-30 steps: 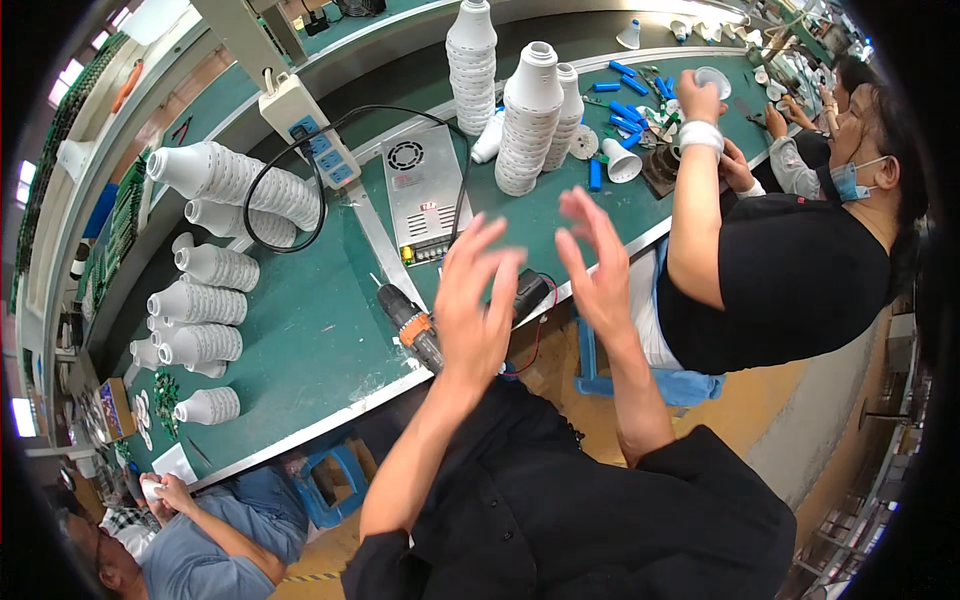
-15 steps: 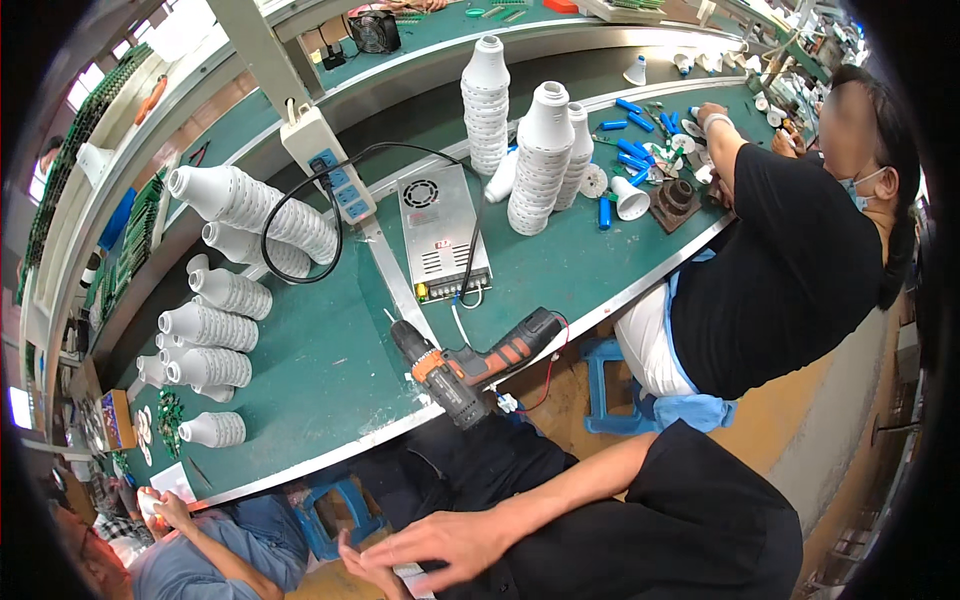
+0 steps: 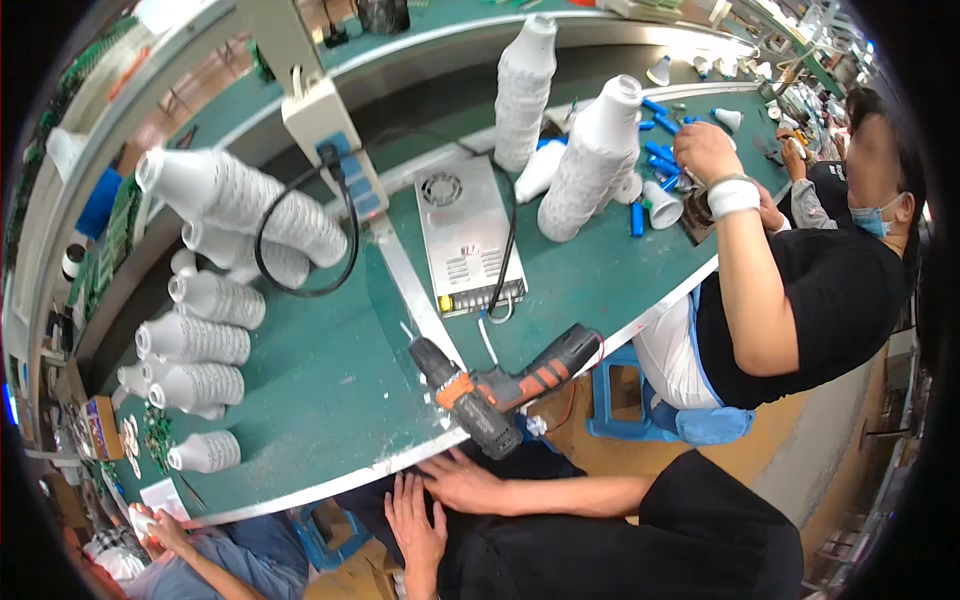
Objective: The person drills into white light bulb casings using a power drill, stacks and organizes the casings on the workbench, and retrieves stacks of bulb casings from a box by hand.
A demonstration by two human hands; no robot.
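Both hands lie flat and empty in the person's lap, below the near edge of the green worktop (image 3: 330,400). The left hand (image 3: 418,525) rests on the dark trousers with fingers loosely spread, its grip open on nothing. The right hand (image 3: 468,482) lies palm down just under the worktop edge, its grip also slack, fingers extended. Nearest to it, just above on the worktop rim, lies a drill (image 3: 500,390) on its side, black with orange trim, touched by neither hand. Behind the drill sits a grey power supply (image 3: 468,235). White cone stacks (image 3: 590,165) stand farther back; others lie on their sides at left (image 3: 200,340). A co-worker's hand (image 3: 705,150) works at right among blue parts (image 3: 660,160).
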